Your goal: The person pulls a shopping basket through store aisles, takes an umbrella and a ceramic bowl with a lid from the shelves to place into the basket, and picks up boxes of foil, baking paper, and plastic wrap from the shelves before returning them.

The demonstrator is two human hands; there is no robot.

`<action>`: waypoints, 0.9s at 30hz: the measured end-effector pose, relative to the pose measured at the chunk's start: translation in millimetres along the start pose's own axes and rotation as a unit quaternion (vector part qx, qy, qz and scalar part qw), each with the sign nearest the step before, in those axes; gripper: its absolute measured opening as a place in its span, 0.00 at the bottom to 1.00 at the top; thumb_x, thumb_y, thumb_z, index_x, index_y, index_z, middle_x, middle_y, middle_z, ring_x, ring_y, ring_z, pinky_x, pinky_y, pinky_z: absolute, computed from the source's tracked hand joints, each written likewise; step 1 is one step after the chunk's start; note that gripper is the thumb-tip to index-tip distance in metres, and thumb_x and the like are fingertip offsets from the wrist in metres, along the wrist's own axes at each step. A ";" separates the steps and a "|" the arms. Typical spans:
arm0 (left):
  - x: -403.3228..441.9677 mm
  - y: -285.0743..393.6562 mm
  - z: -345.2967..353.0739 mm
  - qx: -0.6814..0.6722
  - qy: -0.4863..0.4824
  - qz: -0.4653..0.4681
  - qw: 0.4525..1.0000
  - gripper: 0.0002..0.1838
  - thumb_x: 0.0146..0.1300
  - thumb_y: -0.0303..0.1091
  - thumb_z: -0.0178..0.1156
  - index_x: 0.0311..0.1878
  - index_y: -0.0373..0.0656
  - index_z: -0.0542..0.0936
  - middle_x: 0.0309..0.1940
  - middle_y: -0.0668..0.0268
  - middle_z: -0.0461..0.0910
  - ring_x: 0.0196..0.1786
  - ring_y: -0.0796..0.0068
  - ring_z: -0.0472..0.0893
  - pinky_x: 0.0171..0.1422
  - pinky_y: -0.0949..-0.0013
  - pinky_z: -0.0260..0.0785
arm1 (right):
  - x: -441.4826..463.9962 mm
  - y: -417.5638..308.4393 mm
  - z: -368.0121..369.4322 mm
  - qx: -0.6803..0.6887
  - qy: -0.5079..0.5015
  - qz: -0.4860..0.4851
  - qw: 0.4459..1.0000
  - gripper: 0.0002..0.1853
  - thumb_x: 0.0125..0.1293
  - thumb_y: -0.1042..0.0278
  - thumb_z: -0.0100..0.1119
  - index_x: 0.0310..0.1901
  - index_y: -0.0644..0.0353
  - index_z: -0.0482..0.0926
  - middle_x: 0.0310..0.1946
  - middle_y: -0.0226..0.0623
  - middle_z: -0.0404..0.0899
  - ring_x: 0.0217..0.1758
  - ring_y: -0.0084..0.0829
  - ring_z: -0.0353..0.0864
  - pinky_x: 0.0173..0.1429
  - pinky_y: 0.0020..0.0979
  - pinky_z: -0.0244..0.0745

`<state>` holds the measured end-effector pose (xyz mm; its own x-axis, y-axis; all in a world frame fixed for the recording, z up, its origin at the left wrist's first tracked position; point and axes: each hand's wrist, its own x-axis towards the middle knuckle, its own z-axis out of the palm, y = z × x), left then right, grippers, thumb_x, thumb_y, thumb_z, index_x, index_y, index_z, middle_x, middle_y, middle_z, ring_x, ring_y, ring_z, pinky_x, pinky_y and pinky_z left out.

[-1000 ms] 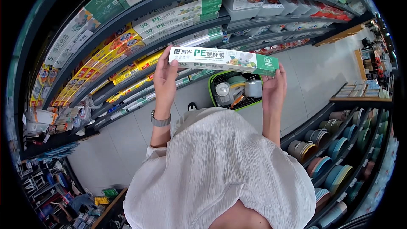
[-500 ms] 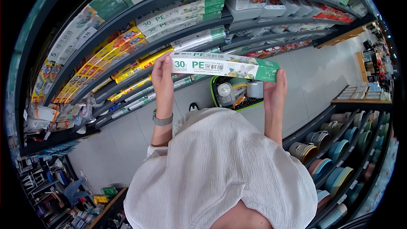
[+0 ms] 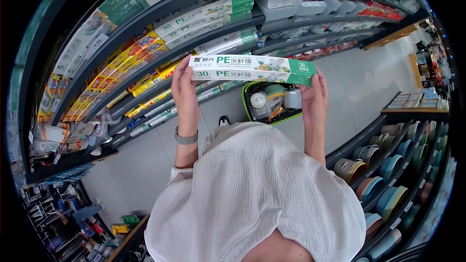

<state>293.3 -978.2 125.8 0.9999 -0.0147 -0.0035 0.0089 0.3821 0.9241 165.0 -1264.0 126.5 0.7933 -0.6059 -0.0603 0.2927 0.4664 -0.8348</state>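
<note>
A long white and green box of PE cling film is held level in front of me by its two ends. My left hand has its fingers closed round the white end, with a watch on that wrist. At the green end, my right hand grips the box between thumb and fingers. Two printed faces of the box show. Below and beyond it, a black basket with a green rim stands on the floor, holding a white lidded container, bowls and other items.
Shelves in front carry more cling film boxes, yellow boxes and clear plastic containers. On the right, a rack holds bowls and pots. A person is at the lower left, beyond the aisle floor.
Held in both hands, the box has turned about its long axis: first mainly one face showed, then another, now two together. It has also shifted slightly left.
</note>
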 end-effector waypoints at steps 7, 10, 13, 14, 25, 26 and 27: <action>2.0 -10.8 -5.5 0.031 -0.013 0.018 0.999 0.20 0.81 0.36 0.53 0.70 0.38 0.73 0.62 0.61 0.80 0.59 0.76 0.80 0.60 0.69 0.75 | 2.6 1.4 -1.4 0.000 -0.003 0.005 1.000 0.26 0.80 0.65 0.56 0.74 0.68 0.66 0.59 0.40 0.81 0.54 0.27 0.81 0.56 0.31 0.77; 4.2 -14.3 -9.2 0.034 -0.022 0.020 0.999 0.21 0.81 0.35 0.53 0.71 0.37 0.72 0.62 0.60 0.80 0.58 0.77 0.80 0.59 0.69 0.75 | 2.0 0.5 0.0 -0.002 0.001 0.011 1.000 0.27 0.80 0.66 0.56 0.74 0.68 0.66 0.60 0.40 0.80 0.55 0.26 0.80 0.55 0.31 0.77; 4.0 -15.6 -9.4 0.043 -0.019 0.026 0.999 0.21 0.81 0.36 0.53 0.70 0.36 0.73 0.61 0.60 0.81 0.57 0.77 0.81 0.60 0.70 0.76 | 1.3 0.2 0.9 0.002 -0.004 0.017 1.000 0.27 0.80 0.67 0.55 0.74 0.68 0.66 0.60 0.40 0.80 0.56 0.26 0.80 0.55 0.31 0.76; 3.3 -14.2 -9.3 0.044 -0.021 0.025 0.999 0.21 0.81 0.36 0.53 0.70 0.36 0.73 0.61 0.60 0.81 0.57 0.77 0.81 0.60 0.70 0.76 | 1.0 -0.8 2.8 -0.004 -0.004 0.018 1.000 0.27 0.80 0.68 0.55 0.75 0.68 0.66 0.61 0.40 0.80 0.57 0.26 0.79 0.55 0.31 0.76; 3.1 -18.4 -11.2 0.057 -0.003 0.024 0.998 0.20 0.80 0.37 0.57 0.68 0.34 0.76 0.58 0.58 0.84 0.57 0.72 0.85 0.61 0.68 0.80 | 4.7 -2.0 -4.7 0.002 -0.026 0.007 1.000 0.28 0.77 0.74 0.57 0.75 0.69 0.65 0.63 0.41 0.78 0.61 0.29 0.79 0.59 0.35 0.78; 2.8 -18.0 -11.0 0.058 -0.004 0.024 0.998 0.21 0.80 0.37 0.57 0.68 0.34 0.76 0.58 0.58 0.84 0.57 0.71 0.85 0.61 0.67 0.80 | 4.5 -2.0 -5.5 0.000 -0.031 0.004 1.000 0.28 0.77 0.74 0.56 0.75 0.70 0.65 0.64 0.43 0.77 0.61 0.30 0.79 0.61 0.36 0.77; 2.3 -17.2 -9.8 0.057 -0.004 0.023 0.998 0.21 0.80 0.37 0.57 0.68 0.34 0.76 0.58 0.58 0.84 0.57 0.71 0.85 0.61 0.67 0.80 | 4.6 -1.7 -6.1 -0.002 -0.037 0.001 0.999 0.28 0.77 0.74 0.56 0.75 0.71 0.64 0.65 0.45 0.77 0.62 0.31 0.79 0.63 0.36 0.76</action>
<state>295.6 -975.7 106.2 0.9991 -0.0069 0.0429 -0.0393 0.2742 0.9609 164.9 -1271.5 124.3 0.8310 -0.5558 -0.0227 0.2886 0.4656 -0.8366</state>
